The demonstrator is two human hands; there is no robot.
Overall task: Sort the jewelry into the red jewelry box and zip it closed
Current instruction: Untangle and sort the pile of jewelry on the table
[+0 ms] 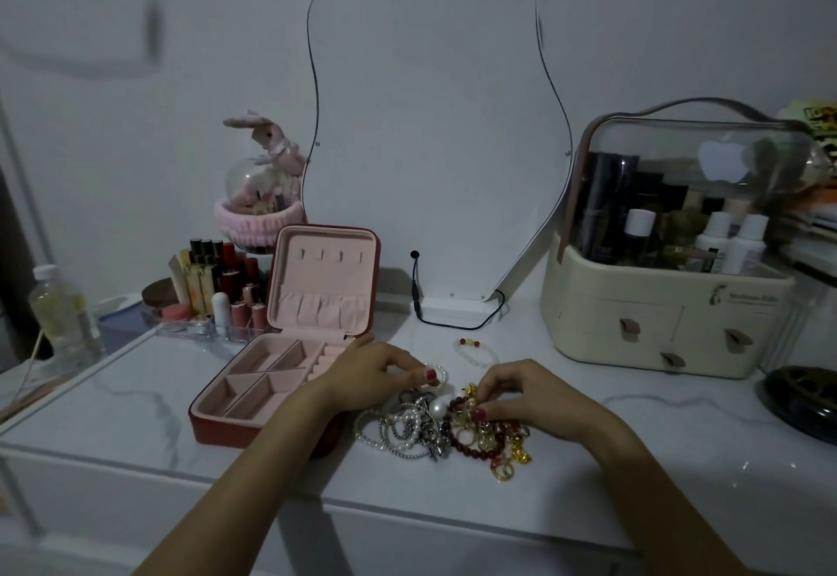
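The red jewelry box lies open on the white marble table, its pink lid upright and its compartments bare. Just right of it lies a tangled pile of jewelry: silver chains, pearl strands, dark red beads, gold pieces. My left hand reaches over the box's right edge and pinches a small pearl bracelet at the pile's top. My right hand pinches a small piece in the red and gold part of the pile. A white bead bracelet lies apart, behind the pile.
A wavy mirror stands at the back with a black cable. Lipsticks in a clear organiser stand left of the box. A cream cosmetic case fills the right side, with a dark round dish beyond it.
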